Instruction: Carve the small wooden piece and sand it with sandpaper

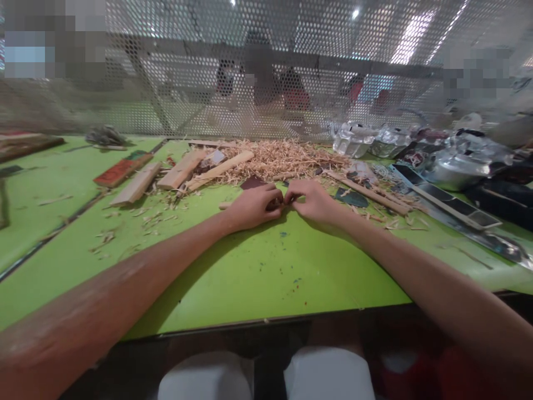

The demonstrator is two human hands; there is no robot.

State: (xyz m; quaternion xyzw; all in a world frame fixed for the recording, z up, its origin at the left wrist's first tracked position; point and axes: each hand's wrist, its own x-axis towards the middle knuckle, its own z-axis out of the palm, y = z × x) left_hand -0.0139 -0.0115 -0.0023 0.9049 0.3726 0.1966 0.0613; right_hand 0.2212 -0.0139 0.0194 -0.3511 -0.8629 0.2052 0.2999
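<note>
My left hand (259, 205) and my right hand (310, 201) meet over the green tabletop (287, 266), fingertips almost touching. Both have their fingers curled into a pinch; whatever they hold between them is too small or hidden to make out. The end of a pale wooden stick (225, 205) pokes out beside my left hand. Just behind that hand lies a dark brown flat piece (252, 182), perhaps sandpaper. To the right of my right hand rests a dark green flat piece (352, 198).
Wood shavings (287, 155) are heaped behind my hands, against a perforated metal screen (191, 83). Wooden blocks (137, 184) and an orange-red block (120, 170) lie at left. On the right are a wooden strip (368, 193), a long ruler-like bar (445, 197) and shiny metal planes (458, 164).
</note>
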